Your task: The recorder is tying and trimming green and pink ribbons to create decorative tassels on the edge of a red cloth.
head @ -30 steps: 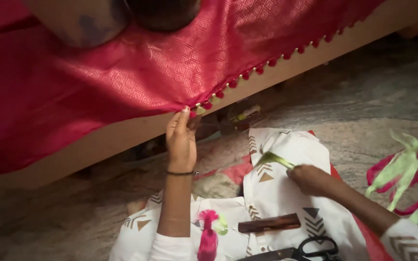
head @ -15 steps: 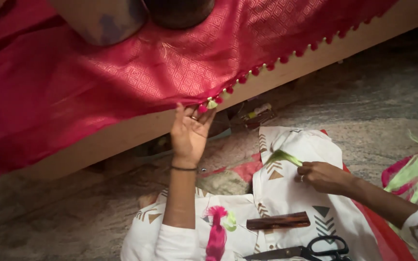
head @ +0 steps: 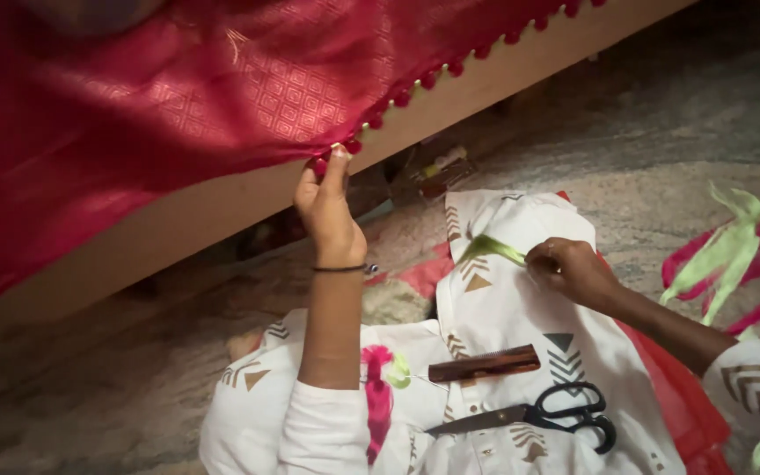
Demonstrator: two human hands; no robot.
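My left hand [head: 327,207] reaches up and pinches the tasselled lower edge of a red patterned cloth [head: 169,114] that hangs over a wooden edge. Small red tassels [head: 450,69] run along that hem. My right hand [head: 569,268] rests on my white patterned lap cloth [head: 503,308] and is closed on a bunch of green thread [head: 490,248]. A black bangle sits on my left wrist.
Black scissors [head: 547,413] and a brown comb [head: 484,363] lie on my lap. A pink and green tassel [head: 382,387] lies beside my left forearm. Green and pink thread bundles [head: 732,255] lie on the floor at right. A wooden frame [head: 222,207] runs under the cloth.
The view has shifted, so the cloth hem and tassels sit more to the right. My left hand stays on the hem; my right hand has hardly moved on my lap.
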